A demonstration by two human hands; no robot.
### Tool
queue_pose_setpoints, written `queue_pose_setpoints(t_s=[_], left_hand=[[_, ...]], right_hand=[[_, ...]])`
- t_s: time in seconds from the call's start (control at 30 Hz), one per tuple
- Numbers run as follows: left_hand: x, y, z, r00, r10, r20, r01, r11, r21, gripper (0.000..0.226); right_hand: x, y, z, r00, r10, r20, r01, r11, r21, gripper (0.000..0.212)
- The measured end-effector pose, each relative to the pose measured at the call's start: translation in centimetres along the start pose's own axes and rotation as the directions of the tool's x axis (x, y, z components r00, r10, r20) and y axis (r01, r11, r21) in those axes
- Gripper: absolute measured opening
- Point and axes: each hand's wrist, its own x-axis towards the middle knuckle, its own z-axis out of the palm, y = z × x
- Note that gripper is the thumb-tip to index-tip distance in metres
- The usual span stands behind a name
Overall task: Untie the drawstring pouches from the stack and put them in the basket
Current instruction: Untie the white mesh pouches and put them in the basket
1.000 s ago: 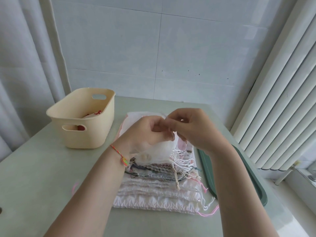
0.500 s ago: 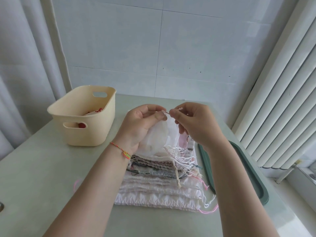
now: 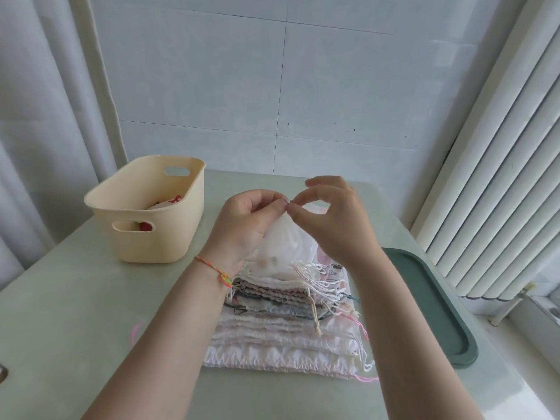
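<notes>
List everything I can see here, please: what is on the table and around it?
sheer white pouch: one, lifted over the stack, pinched at its top by both hands
stack of pouches: one pile, pink, white and grey, table centre
basket: one, cream, left of the stack, something white and red inside
tray: one, dark green, right of the stack
table: one, pale green
blinds: white, vertical, at right
curtain: white, at left
left hand: one, thread bracelet on its wrist
right hand: one
</notes>
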Motion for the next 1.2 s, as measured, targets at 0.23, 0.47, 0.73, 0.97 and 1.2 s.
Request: queue_pose_setpoints(t_s=[0.23,0.47,0.73,0.97,1.2], left_hand=[[0.4,-0.2,-0.3,0.993,-0.097,0.063,0.099,0.994,-0.041,0.012],[0.2,0.1,-0.3,0.97,-0.18,0.161,0.211,0.957,-0.199,0.015],[0.2,0.1,-0.8,0.863,-0.26,0.432,0.453,0.778,-0.436,0.012],[0.6,-0.4,-1.6,0.848,-0.317,0.425,0.493,0.766,-0.412,0.043],[0.4,-0.3,-0.8,0.895,-0.299,0.332,0.413,0.838,-0.357,0.033]], right_hand=[[0.2,0.0,0.1,1.0,0.02,0.003,-0.02,0.995,0.098,0.004],[0.2,0.2,0.0,0.997,0.062,0.042,-0.068,0.986,0.154,0.005],[0.1,-0.3,0.1,0.998,0.048,0.043,-0.054,0.985,0.161,0.006],[0.1,-0.1,0.1,0.999,-0.03,-0.025,0.032,0.994,0.102,0.006],[-0.2,-0.2,0.5,0.957,-0.277,-0.082,0.27,0.959,-0.08,0.013]])
